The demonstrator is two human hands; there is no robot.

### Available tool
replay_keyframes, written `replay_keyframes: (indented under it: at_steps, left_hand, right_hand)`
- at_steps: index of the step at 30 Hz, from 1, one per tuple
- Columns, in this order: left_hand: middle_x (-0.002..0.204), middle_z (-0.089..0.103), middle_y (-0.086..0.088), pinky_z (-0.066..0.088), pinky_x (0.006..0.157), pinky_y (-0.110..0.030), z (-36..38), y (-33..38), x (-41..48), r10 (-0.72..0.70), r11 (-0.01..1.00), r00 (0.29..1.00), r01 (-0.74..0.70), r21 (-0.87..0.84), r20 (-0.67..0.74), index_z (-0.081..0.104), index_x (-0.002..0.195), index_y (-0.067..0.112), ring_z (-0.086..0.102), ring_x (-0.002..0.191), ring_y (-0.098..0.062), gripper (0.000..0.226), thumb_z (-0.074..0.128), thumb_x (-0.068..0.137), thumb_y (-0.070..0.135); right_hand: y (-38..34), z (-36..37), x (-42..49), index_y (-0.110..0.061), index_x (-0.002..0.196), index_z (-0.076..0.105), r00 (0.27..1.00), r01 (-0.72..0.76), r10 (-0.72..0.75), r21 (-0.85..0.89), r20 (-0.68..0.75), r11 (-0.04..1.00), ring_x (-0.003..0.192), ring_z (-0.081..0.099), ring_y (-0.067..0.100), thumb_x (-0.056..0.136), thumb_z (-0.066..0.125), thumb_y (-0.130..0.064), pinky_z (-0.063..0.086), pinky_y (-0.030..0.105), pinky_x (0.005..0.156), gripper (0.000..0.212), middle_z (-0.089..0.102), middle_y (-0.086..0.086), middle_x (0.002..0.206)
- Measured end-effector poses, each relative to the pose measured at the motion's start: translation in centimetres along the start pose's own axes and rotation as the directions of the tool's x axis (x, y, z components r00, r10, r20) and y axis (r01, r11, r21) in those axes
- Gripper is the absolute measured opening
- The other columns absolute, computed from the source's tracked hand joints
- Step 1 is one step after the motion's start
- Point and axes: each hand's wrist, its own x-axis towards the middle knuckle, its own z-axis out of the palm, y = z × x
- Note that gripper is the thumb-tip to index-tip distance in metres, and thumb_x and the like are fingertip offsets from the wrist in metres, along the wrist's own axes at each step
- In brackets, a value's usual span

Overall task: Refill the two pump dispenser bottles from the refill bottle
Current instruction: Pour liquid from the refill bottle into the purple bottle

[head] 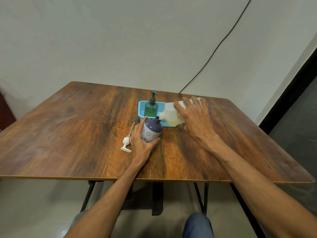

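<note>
My left hand (141,143) grips a purple and white dispenser bottle (151,130) with flower print, tilted to the right, its neck open. My right hand (193,114) holds the translucent refill bottle (171,115) tipped on its side, its mouth touching the purple bottle's neck; yellowish liquid pools in its lower side. The white pump head (126,143) with its tube lies on the table left of my left hand. A green dispenser bottle (151,108) with a dark pump stands upright in the blue basket (142,104).
The wooden table (68,134) stretches wide to the left and right of the bottles. A black cable (223,40) runs down the wall to the table's far edge. My knees show below the near edge.
</note>
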Motion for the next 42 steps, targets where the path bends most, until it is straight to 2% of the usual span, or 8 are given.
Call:
replay_keyframes:
  at_steps: [9, 26, 42]
  left_hand:
    - [0.143, 0.058, 0.000, 0.051, 0.108, -0.053, -0.14, 0.01, 0.07, 0.020, 1.000, 1.000, -0.020, -0.014, 0.008, 0.044, 0.151, 0.024, 0.058, 0.129, -0.017, 0.094, 0.086, 0.070, 0.044]
    - [0.143, 0.058, 0.000, 0.048, 0.109, -0.056, -0.03, -0.50, 0.30, 0.031, 0.999, 0.999, -0.031, 0.012, 0.007, 0.044, 0.151, 0.027, 0.056, 0.132, -0.020, 0.093, 0.088, 0.070, 0.043]
    - [0.143, 0.058, 0.001, 0.049, 0.109, -0.055, -0.01, -0.54, 0.22, 0.022, 1.000, 1.000, -0.022, -0.002, 0.002, 0.044, 0.151, 0.027, 0.057, 0.131, -0.019, 0.092, 0.086, 0.071, 0.046]
  right_hand:
    - [0.03, -0.43, 0.06, -0.020, 0.139, 0.049, 1.000, 0.011, -0.011, -0.017, -0.008, 1.000, 0.124, 0.052, 0.045, 0.066, 0.090, -0.024, 0.038, 0.058, 0.099, 0.083, 0.056, 0.021, 0.136]
    - [-0.10, -0.79, 0.14, -0.021, 0.142, 0.047, 1.000, 0.018, -0.018, -0.020, 0.008, 1.000, 0.129, 0.048, 0.045, 0.070, 0.087, -0.021, 0.035, 0.060, 0.104, 0.082, 0.053, 0.021, 0.140]
    - [-0.07, -0.65, 0.54, -0.022, 0.140, 0.046, 0.999, 0.038, -0.039, -0.048, -0.015, 0.998, 0.125, 0.049, 0.042, 0.068, 0.087, -0.023, 0.034, 0.058, 0.102, 0.082, 0.054, 0.019, 0.137]
